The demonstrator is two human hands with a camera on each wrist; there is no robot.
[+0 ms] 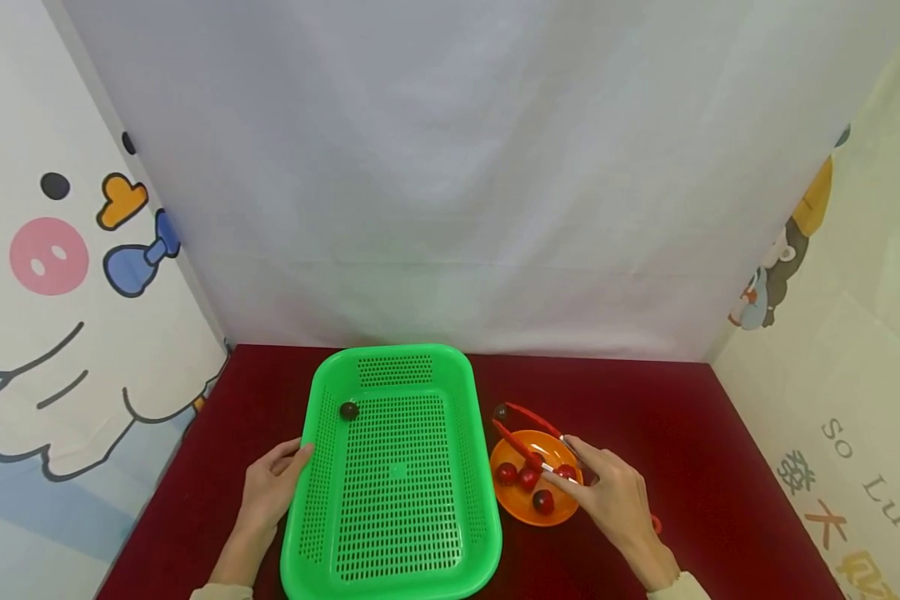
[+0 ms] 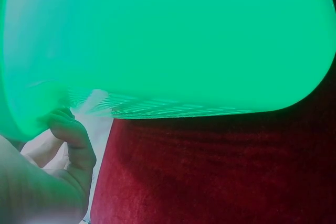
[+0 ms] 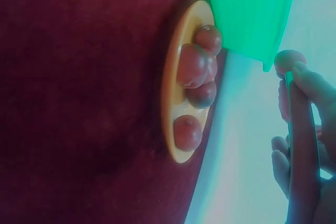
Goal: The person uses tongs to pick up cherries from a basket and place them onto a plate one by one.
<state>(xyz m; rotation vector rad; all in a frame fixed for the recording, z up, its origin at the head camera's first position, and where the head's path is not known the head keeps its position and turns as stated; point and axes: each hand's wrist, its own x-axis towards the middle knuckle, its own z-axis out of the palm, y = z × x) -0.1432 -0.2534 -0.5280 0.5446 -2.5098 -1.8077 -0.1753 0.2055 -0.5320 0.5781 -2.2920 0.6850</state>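
Note:
My right hand (image 1: 611,487) grips a pair of tongs (image 1: 521,448) with red arms, above the right side of an orange plate (image 1: 521,514). Between the tong tips is a dark cherry tomato (image 1: 501,412), beyond the plate's far left edge. Several red cherry tomatoes (image 3: 188,132) lie on the plate. On the left, my left hand (image 1: 273,483) holds the side rim of a green perforated basket (image 1: 294,533), its fingers (image 2: 73,135) curled at the edge in the left wrist view. One dark cherry tomato (image 1: 349,410) sits inside the basket, toward its far left corner.
A dark red cloth (image 1: 615,400) covers the table. The plate stands close to the basket's right side. A white curtain (image 1: 450,208) hangs behind the table, and printed panels stand at the left and right.

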